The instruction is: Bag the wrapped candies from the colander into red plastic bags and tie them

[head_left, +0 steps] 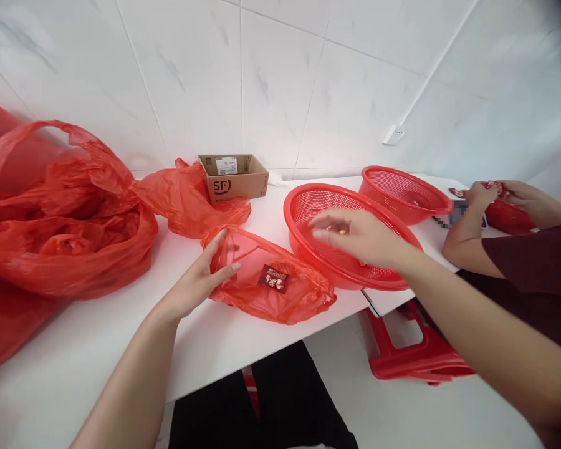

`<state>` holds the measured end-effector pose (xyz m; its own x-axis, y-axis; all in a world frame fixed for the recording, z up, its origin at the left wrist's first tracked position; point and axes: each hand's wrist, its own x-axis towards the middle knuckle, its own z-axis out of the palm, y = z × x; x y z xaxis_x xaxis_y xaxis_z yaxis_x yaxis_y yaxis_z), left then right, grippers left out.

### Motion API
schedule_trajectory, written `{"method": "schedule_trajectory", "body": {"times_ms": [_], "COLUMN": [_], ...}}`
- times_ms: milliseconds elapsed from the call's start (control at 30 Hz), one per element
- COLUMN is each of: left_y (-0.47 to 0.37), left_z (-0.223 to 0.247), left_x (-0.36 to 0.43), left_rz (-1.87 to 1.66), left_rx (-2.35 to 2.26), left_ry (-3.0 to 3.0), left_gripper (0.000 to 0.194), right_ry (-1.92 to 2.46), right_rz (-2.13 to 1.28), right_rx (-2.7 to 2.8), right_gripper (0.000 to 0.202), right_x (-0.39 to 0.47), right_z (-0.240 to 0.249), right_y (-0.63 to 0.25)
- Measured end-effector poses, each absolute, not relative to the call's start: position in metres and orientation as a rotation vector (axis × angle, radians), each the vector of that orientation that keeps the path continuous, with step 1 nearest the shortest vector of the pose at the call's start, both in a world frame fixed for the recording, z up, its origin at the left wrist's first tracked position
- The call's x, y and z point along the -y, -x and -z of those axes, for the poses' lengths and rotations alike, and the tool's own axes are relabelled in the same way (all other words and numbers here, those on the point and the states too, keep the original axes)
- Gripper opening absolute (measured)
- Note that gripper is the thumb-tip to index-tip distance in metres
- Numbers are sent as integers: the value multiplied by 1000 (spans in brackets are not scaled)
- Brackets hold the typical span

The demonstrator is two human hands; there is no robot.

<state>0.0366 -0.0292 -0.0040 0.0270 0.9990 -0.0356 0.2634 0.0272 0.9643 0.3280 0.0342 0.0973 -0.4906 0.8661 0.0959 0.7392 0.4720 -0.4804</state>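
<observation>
My left hand (pixel 199 280) rests at the left edge of a red plastic bag (pixel 271 305), thumb and fingers spread, with the bag's rim between them. On the bag lies a small dark red packet (pixel 273 279) with light lettering. Over a large red mesh basket (pixel 308 252) hovers my right hand (pixel 355 236), its fingers loosely curved and apart, slightly blurred. Nothing shows in its grasp. A few small items lie in the basket, partly hidden by this hand.
Big red bags (pixel 70 268) fill the left side. A crumpled red bag (pixel 182 199) lies by a cardboard box (pixel 240 186) at the wall. Right: a second red basket (pixel 402 187), a person's hands (pixel 490 193) holding something red, and a red stool (pixel 402 362) below.
</observation>
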Motion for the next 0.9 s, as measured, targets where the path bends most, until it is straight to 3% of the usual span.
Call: {"method": "schedule_trajectory", "body": {"times_ms": [100, 167, 267, 367, 533, 700, 900], "left_y": [-35, -32, -30, -30, -31, -31, -30], "left_z": [8, 11, 12, 11, 9, 11, 15], "left_x": [28, 27, 26, 27, 27, 27, 28], "left_rz": [-1027, -1017, -997, -989, -982, -978, -1019], "left_rx": [-1397, -1373, -1352, -1360, -1338, -1303, -1194], "left_ry": [-1393, -1372, -1334, -1320, -1293, -1298, -1297], "left_gripper": [80, 78, 79, 80, 80, 79, 74], "right_ry": [1903, 2089, 2188, 2158, 1914, 1200, 803], "right_rz": [-269, -314, -429, -529, -738, -1508, -1866], "right_rx": [2478, 2475, 2461, 2443, 2385, 1834, 1585], "right_gripper": [36, 51, 59, 54, 27, 28, 22], "right_x": [-102, -135, -157, -160, -154, -110, -37], "right_z": [-86, -67, -40, -30, -54, -88, -100], "right_y": [-362, -384, -405, -410, -403, -383, -325]}}
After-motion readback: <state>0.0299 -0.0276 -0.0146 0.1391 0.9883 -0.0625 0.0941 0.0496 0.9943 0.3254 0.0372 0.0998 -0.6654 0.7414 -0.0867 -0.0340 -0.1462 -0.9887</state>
